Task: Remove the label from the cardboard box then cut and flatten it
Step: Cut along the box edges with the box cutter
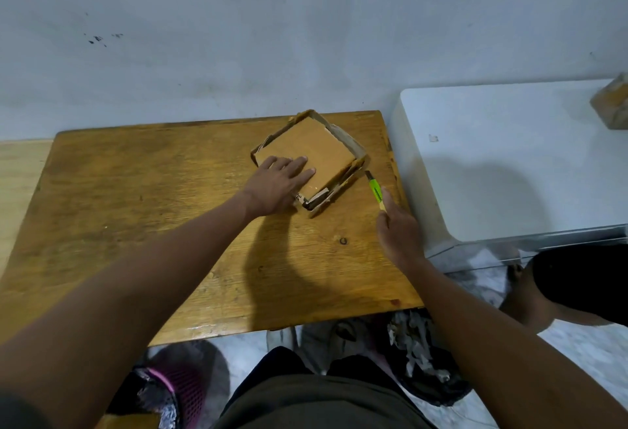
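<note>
Cardboard box (311, 153) lying on the far right part of the wooden counter (142, 190), turned at an angle to the counter edges, close to the pale wall (272, 37); top panel brown and plain, side flaps loose and ragged round the rim, near corner torn with a dark scrap and a bit of white strip showing; label itself not clear enough to tell. Left hand (277, 187) laid flat on the near-left part of the box top, fingers straight and slightly spread, pressing down, palm over the box's near-left edge. Right hand (397, 224) just beside the box on its right, fingers curled round a utility knife (375, 190) with a lime-green and yellow handle, forefinger stretched along the handle's back; knife tip aimed at the right side of the box, just by the flap near the far-right corner; actual contact between blade and cardboard not clear. White cabinet top (503, 156) standing right of the counter, touching or nearly touching its edge, with a brown parcel (611, 102) at its far right, partly cut off by the frame. Below the counter's near edge: dark trousers (306, 394), a pink mesh basket (180, 391), crumpled paper in a dark bag (418, 357) on the pale floor.
</note>
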